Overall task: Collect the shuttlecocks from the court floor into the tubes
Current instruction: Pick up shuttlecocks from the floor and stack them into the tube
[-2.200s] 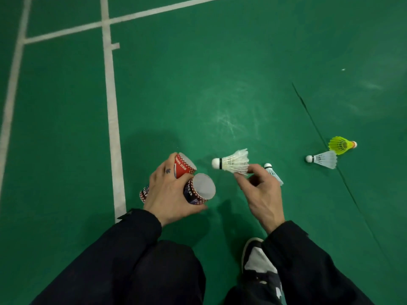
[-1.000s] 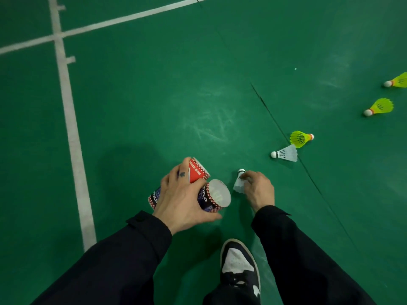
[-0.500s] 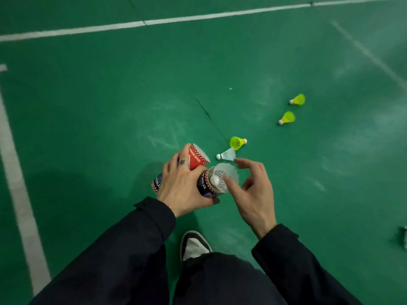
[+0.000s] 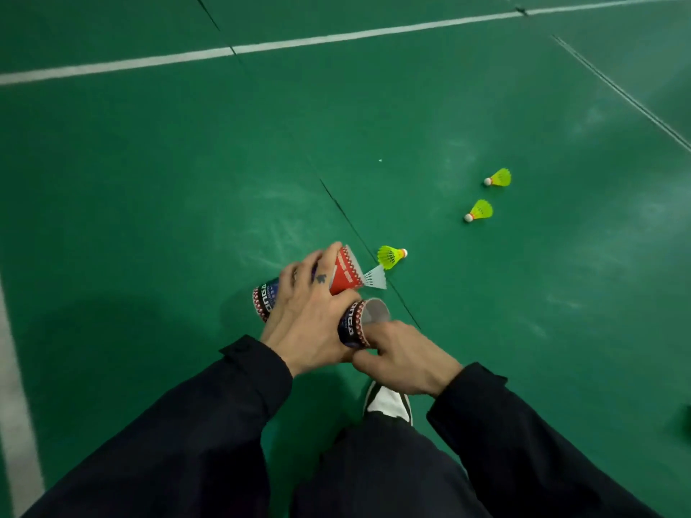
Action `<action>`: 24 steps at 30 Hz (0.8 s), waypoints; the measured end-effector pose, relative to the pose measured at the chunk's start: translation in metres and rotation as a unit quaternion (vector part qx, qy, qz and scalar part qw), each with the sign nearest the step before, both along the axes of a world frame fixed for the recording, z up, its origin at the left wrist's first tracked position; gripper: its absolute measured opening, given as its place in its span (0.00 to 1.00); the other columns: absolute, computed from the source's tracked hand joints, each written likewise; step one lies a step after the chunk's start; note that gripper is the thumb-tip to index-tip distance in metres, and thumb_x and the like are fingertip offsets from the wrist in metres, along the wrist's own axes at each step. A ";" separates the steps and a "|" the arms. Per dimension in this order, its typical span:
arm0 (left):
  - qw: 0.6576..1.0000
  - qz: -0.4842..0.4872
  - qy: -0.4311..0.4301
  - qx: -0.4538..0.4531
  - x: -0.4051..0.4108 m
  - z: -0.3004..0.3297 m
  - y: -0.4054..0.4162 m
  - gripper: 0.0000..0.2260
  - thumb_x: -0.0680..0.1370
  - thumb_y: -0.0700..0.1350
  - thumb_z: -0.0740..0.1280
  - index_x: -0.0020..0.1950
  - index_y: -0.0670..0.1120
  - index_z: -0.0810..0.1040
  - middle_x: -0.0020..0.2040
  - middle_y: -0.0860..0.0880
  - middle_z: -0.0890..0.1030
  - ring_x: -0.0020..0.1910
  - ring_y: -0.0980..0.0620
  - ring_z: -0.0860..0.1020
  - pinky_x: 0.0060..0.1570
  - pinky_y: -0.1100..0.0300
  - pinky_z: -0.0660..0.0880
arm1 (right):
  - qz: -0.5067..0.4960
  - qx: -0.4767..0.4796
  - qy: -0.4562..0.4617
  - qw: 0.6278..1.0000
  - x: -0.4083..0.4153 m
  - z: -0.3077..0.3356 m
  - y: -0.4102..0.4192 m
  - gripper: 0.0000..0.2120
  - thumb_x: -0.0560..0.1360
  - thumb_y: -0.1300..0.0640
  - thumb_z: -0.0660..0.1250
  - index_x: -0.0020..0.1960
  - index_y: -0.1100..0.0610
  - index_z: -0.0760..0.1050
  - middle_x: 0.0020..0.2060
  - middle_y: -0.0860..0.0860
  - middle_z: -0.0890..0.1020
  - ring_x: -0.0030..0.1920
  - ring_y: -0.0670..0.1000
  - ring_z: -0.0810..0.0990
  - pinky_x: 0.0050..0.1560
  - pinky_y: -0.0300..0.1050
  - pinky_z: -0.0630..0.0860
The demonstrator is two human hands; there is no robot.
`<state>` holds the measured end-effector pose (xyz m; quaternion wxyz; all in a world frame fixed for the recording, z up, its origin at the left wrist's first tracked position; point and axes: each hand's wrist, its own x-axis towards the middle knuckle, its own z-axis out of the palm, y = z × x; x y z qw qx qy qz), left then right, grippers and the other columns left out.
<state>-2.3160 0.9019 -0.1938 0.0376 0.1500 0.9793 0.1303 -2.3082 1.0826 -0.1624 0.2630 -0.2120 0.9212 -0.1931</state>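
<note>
My left hand (image 4: pixel 310 323) grips two shuttlecock tubes side by side, a red tube (image 4: pixel 346 274) and a dark blue tube (image 4: pixel 353 323), both with their open mouths pointing right. My right hand (image 4: pixel 407 357) is pressed against the lower rim of the dark tube's mouth; its fingertips are hidden there. No shuttlecock shows in the mouth. A white shuttlecock (image 4: pixel 375 279) lies on the floor just behind the red tube, with a yellow shuttlecock (image 4: pixel 389 256) beside it. Two more yellow ones (image 4: pixel 480 210) (image 4: pixel 499 178) lie further right.
The floor is green court mat with a dark seam (image 4: pixel 347 214) running toward the tubes. White lines (image 4: pixel 299 41) cross the back and the left edge. My shoe (image 4: pixel 389 403) is planted just under my right hand.
The white shuttlecock my right hand held at the dark tube's mouth is out of sight, and the hand now rests against the rim. My view moved closer to the floor shuttlecocks.
</note>
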 end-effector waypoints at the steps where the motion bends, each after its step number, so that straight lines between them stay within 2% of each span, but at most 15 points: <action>1: 1.000 0.005 -0.015 -0.019 -0.006 -0.007 0.002 0.31 0.63 0.69 0.68 0.62 0.58 0.80 0.83 0.39 0.50 0.77 0.35 0.60 0.74 0.36 0.60 | 0.020 -0.003 0.000 1.000 -0.008 -0.007 0.003 0.08 0.76 0.47 0.65 0.46 0.50 0.72 0.39 0.49 0.78 0.39 0.57 0.78 0.40 0.48 0.73; 3: 0.996 0.057 -0.056 -0.033 -0.022 -0.020 0.002 0.33 0.63 0.73 0.69 0.65 0.59 0.78 0.83 0.40 0.48 0.78 0.35 0.58 0.75 0.36 0.59 | -0.006 -0.088 0.003 0.996 -0.027 -0.022 0.013 0.11 0.76 0.41 0.65 0.52 0.46 0.78 0.43 0.44 0.83 0.38 0.51 0.80 0.41 0.47 0.77; 4: 0.993 0.090 -0.072 -0.039 -0.031 -0.027 -0.001 0.35 0.63 0.75 0.67 0.66 0.60 0.77 0.83 0.39 0.49 0.78 0.35 0.58 0.75 0.36 0.59 | -0.080 -0.179 -0.010 0.981 -0.039 -0.031 0.019 0.11 0.76 0.40 0.65 0.53 0.44 0.80 0.45 0.44 0.85 0.37 0.49 0.81 0.39 0.45 0.78; 6: 0.985 0.136 -0.094 -0.048 -0.047 -0.041 -0.007 0.39 0.62 0.78 0.66 0.67 0.59 0.77 0.83 0.39 0.50 0.77 0.35 0.59 0.74 0.37 0.59 | -0.296 -0.312 -0.005 0.903 -0.071 -0.059 0.031 0.08 0.76 0.43 0.67 0.48 0.45 0.82 0.43 0.49 0.86 0.33 0.48 0.81 0.34 0.44 0.77; 7: 0.982 0.147 -0.104 -0.052 -0.054 -0.049 -0.009 0.40 0.62 0.78 0.67 0.68 0.59 0.78 0.83 0.38 0.50 0.77 0.34 0.60 0.75 0.37 0.59 | -0.389 -0.320 0.010 0.864 -0.088 -0.080 0.038 0.06 0.76 0.46 0.68 0.46 0.46 0.82 0.42 0.52 0.85 0.33 0.49 0.81 0.35 0.47 0.78; 8: 0.981 0.150 -0.112 -0.056 -0.061 -0.056 -0.009 0.40 0.61 0.78 0.68 0.68 0.58 0.78 0.83 0.38 0.51 0.77 0.34 0.60 0.75 0.36 0.59 | -0.442 -0.276 0.018 0.853 -0.104 -0.103 0.045 0.04 0.77 0.48 0.69 0.47 0.47 0.82 0.45 0.54 0.85 0.37 0.51 0.83 0.40 0.49 0.80; 9: 0.980 0.150 -0.118 -0.059 -0.067 -0.063 -0.008 0.41 0.61 0.78 0.69 0.69 0.58 0.78 0.83 0.38 0.51 0.77 0.34 0.60 0.75 0.35 0.59 | -0.458 -0.211 0.009 0.864 -0.118 -0.127 0.051 0.05 0.77 0.50 0.71 0.52 0.48 0.82 0.50 0.55 0.85 0.45 0.54 0.84 0.48 0.51 0.81; 11: 0.980 0.152 -0.118 -0.057 -0.076 -0.077 -0.002 0.43 0.60 0.80 0.66 0.69 0.58 0.77 0.83 0.39 0.49 0.77 0.34 0.59 0.75 0.35 0.58 | -0.431 -0.101 -0.047 0.895 -0.137 -0.173 0.059 0.22 0.76 0.48 0.74 0.66 0.56 0.77 0.58 0.57 0.82 0.56 0.57 0.82 0.58 0.50 0.78; 12: 0.980 0.158 -0.112 -0.048 -0.080 -0.083 0.002 0.43 0.60 0.80 0.64 0.69 0.59 0.78 0.82 0.39 0.49 0.77 0.34 0.60 0.75 0.35 0.58 | -0.418 -0.082 -0.071 0.902 -0.143 -0.192 0.061 0.27 0.75 0.47 0.75 0.70 0.57 0.75 0.59 0.58 0.81 0.58 0.59 0.81 0.58 0.51 0.77; 13: 0.980 0.164 -0.105 -0.036 -0.083 -0.089 0.005 0.43 0.59 0.80 0.64 0.68 0.59 0.78 0.82 0.40 0.50 0.76 0.34 0.60 0.75 0.35 0.59 | -0.408 -0.070 -0.083 0.906 -0.147 -0.208 0.063 0.28 0.75 0.46 0.75 0.70 0.57 0.74 0.59 0.59 0.81 0.57 0.60 0.81 0.58 0.51 0.77; 16: 0.978 0.178 -0.109 -0.024 -0.084 -0.104 0.010 0.42 0.59 0.80 0.65 0.67 0.59 0.78 0.82 0.39 0.51 0.77 0.33 0.61 0.76 0.35 0.59 | -0.393 -0.076 -0.049 0.915 -0.152 -0.225 0.065 0.13 0.78 0.50 0.72 0.58 0.57 0.82 0.57 0.62 0.80 0.46 0.54 0.78 0.49 0.45 0.73; 18: 0.975 0.179 -0.127 -0.036 -0.081 -0.110 0.011 0.42 0.60 0.80 0.66 0.68 0.59 0.77 0.83 0.39 0.50 0.77 0.33 0.59 0.76 0.35 0.57 | -0.413 -0.194 0.010 0.890 -0.146 -0.213 0.064 0.07 0.78 0.52 0.73 0.51 0.55 0.82 0.54 0.56 0.78 0.41 0.43 0.74 0.47 0.43 0.69; 20: 0.973 0.175 -0.142 -0.057 -0.078 -0.112 0.011 0.42 0.60 0.79 0.65 0.69 0.60 0.76 0.83 0.39 0.49 0.78 0.34 0.58 0.76 0.35 0.57 | -0.357 -0.337 0.092 0.867 -0.135 -0.183 0.062 0.06 0.77 0.52 0.72 0.48 0.53 0.80 0.49 0.50 0.79 0.39 0.40 0.74 0.44 0.39 0.70; 22: 0.972 0.158 -0.153 -0.077 -0.078 -0.110 0.015 0.42 0.61 0.80 0.64 0.71 0.62 0.73 0.83 0.39 0.47 0.79 0.34 0.56 0.75 0.34 0.57 | -0.195 -0.352 0.144 0.904 -0.121 -0.154 0.063 0.04 0.77 0.50 0.70 0.49 0.49 0.78 0.47 0.45 0.81 0.43 0.41 0.78 0.45 0.37 0.73; 24: 0.978 0.132 -0.136 -0.086 -0.079 -0.106 0.024 0.39 0.62 0.78 0.66 0.69 0.62 0.75 0.83 0.39 0.49 0.77 0.34 0.58 0.74 0.35 0.59 | -0.038 -0.237 0.133 0.962 -0.109 -0.132 0.063 0.06 0.78 0.48 0.67 0.52 0.48 0.77 0.47 0.45 0.82 0.46 0.49 0.81 0.47 0.46 0.78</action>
